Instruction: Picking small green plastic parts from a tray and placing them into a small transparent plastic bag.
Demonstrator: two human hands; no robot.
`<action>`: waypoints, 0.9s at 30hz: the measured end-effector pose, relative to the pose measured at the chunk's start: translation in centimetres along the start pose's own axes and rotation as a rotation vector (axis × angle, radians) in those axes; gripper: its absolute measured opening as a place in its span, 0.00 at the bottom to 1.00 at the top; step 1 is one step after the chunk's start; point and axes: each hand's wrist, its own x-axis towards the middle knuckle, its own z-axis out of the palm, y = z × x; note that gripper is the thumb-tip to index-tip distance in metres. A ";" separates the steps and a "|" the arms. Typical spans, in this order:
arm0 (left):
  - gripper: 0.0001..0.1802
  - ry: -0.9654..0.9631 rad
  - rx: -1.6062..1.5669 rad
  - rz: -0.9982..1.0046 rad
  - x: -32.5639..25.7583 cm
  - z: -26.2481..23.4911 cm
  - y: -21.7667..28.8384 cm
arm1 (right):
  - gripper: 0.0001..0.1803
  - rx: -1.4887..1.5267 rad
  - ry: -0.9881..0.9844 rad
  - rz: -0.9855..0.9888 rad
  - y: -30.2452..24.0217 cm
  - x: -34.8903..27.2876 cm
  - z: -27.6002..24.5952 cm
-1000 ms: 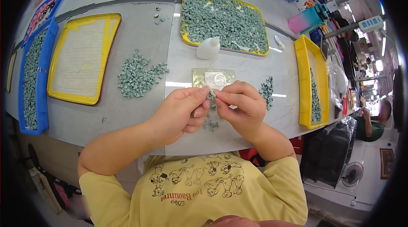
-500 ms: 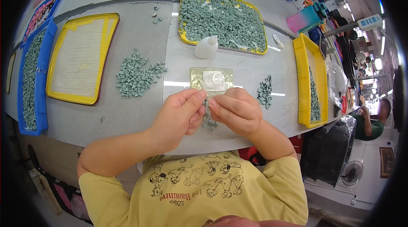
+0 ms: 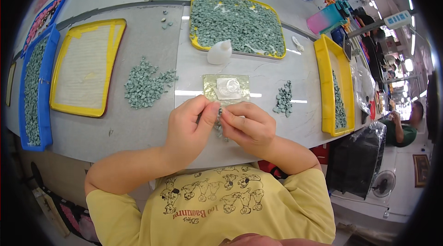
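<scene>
My left hand and my right hand meet above the near side of the table, thumbs and fingertips pinched together. Between them is a small grey-green piece, mostly hidden by the fingers; I cannot tell how much each hand grips. Just beyond sits a clear yellowish plate bearing a white patch with a clear glossy blob. A few more green pieces lie below the fingertips, partly covered. A white squeeze bottle stands farther back, against a yellow-rimmed tray full of green pieces.
Loose green pieces form a larger pile at left and a smaller pile at right. A yellow-edged tray, a blue bin and a yellow bin flank them. Behind stands a pink-and-teal bottle. Another person sits far right.
Both hands have drawn slightly nearer to me, away from the plate, with fingertips still together. The whole view has shifted a little.
</scene>
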 end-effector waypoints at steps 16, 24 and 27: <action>0.19 -0.269 -0.113 -0.499 2.8 4.5 2.0 | 0.48 -0.656 -0.402 1.032 4.7 -5.4 -17.8; 0.07 -0.180 -0.702 -0.754 3.7 8.5 4.2 | 0.23 -0.296 -0.229 0.920 7.0 -4.4 -19.4; 0.08 -0.158 -0.724 -0.709 4.1 10.2 5.0 | 0.15 -0.430 -0.244 0.783 8.3 -4.9 -21.1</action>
